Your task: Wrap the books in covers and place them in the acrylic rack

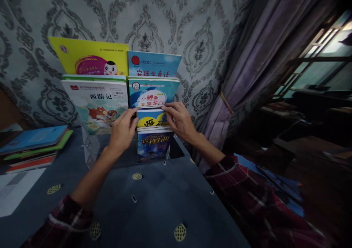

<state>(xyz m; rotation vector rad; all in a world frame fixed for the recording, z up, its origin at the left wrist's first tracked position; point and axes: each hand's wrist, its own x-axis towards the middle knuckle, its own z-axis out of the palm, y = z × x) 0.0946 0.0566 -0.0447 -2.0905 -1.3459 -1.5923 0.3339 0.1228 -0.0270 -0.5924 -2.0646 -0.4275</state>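
My left hand [123, 127] pinches the upper left corner of a blue and yellow book [150, 119]. At its upper right corner, my right hand [180, 120] grips it with thumb and fingers. The book stands upright in a tiered clear holder [92, 149]. In front of it is a dark blue book [154, 144]. Behind it stand a teal book with a fish title [152, 92] and a light blue book [155, 62]. The left column holds a white-topped book with a fox-like figure [100, 106] and a tall yellow book [88, 53].
A stack of books [38, 143] lies at the left, beside a white sheet [19, 189]. A dark flat object [176, 148] lies right of the holder on the blue-grey tablecloth [154, 204]. Patterned wallpaper [203, 46] rises behind, and a tied curtain [220, 119] hangs at the right.
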